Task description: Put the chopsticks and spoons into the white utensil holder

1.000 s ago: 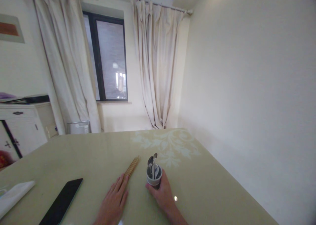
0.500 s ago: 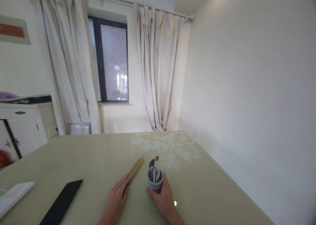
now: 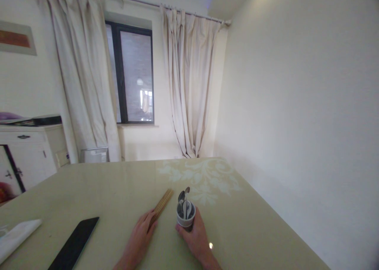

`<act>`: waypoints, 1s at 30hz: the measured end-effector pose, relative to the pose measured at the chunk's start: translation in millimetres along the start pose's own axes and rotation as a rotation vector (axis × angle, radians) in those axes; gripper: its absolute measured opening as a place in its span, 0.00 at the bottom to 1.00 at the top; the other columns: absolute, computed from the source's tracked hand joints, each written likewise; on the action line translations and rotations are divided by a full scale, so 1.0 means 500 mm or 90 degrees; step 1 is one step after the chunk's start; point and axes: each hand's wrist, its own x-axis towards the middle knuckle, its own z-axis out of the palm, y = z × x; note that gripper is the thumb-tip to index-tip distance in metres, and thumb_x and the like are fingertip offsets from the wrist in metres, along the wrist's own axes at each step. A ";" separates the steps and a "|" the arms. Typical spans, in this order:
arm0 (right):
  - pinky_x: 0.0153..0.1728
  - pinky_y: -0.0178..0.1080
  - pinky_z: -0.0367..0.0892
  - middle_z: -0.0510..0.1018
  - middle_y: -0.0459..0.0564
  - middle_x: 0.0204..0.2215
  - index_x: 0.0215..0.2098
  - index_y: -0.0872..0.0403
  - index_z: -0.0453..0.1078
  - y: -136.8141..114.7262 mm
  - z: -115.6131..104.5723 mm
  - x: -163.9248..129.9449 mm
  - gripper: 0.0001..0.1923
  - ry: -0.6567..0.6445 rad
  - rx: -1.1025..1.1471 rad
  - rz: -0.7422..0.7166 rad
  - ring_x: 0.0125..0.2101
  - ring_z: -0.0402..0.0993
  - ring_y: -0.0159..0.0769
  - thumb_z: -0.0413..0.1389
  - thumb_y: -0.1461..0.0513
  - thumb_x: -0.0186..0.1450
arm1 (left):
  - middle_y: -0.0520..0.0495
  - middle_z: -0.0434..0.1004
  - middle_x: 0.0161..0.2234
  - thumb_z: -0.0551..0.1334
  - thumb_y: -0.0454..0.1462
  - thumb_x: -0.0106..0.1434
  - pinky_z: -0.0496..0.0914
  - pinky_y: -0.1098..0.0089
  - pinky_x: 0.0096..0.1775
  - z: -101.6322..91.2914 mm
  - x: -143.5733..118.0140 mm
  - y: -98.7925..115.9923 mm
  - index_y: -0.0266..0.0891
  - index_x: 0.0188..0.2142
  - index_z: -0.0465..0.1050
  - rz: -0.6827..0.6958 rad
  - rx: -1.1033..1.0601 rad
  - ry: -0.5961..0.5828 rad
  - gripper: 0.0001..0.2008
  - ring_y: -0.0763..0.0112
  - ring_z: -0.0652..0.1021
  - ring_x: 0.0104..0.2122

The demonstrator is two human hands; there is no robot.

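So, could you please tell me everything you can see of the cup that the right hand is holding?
The cup is small and round, with a pale grey-white wall that looks like ceramic or plastic and a dark inside. It stands upright on the yellowish table, just right of the chopsticks. Spoons stick up out of it, bowls uppermost. The right hand wraps its near side.

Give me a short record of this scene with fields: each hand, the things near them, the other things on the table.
left hand: palm down on the bundle of chopsticks, which lies flat on the table
right hand: wrapped around the cup
cup: upright, holds spoons
other things: dark phone and white cloth at the left
background: window, curtains, white cabinet
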 end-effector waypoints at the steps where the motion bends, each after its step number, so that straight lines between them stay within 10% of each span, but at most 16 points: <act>1: 0.59 0.55 0.72 0.83 0.60 0.54 0.61 0.52 0.72 -0.001 0.000 0.002 0.36 0.000 0.000 -0.002 0.55 0.80 0.58 0.72 0.60 0.56 | 0.43 0.82 0.60 0.54 0.50 0.68 0.70 0.50 0.67 -0.001 0.003 0.000 0.47 0.56 0.79 0.003 0.000 -0.003 0.24 0.51 0.79 0.62; 13: 0.56 0.54 0.73 0.83 0.57 0.50 0.56 0.52 0.75 -0.018 0.003 0.013 0.35 0.027 -0.011 -0.014 0.51 0.80 0.58 0.74 0.59 0.51 | 0.45 0.82 0.61 0.53 0.52 0.68 0.71 0.55 0.66 -0.025 0.041 -0.005 0.48 0.59 0.78 0.051 0.008 -0.064 0.27 0.54 0.79 0.62; 20: 0.53 0.51 0.75 0.84 0.55 0.47 0.54 0.52 0.74 -0.043 0.002 0.010 0.34 0.007 0.012 0.007 0.48 0.81 0.56 0.75 0.59 0.50 | 0.48 0.81 0.61 0.54 0.55 0.68 0.66 0.54 0.69 -0.046 0.008 0.037 0.53 0.58 0.77 0.026 0.020 0.028 0.26 0.50 0.77 0.64; 30: 0.61 0.54 0.71 0.80 0.59 0.59 0.65 0.50 0.69 -0.030 -0.001 -0.003 0.45 -0.006 0.059 0.031 0.58 0.77 0.61 0.76 0.52 0.52 | 0.39 0.83 0.55 0.52 0.55 0.73 0.76 0.58 0.55 -0.105 0.068 0.253 0.44 0.56 0.76 0.031 -0.230 -0.050 0.25 0.56 0.82 0.52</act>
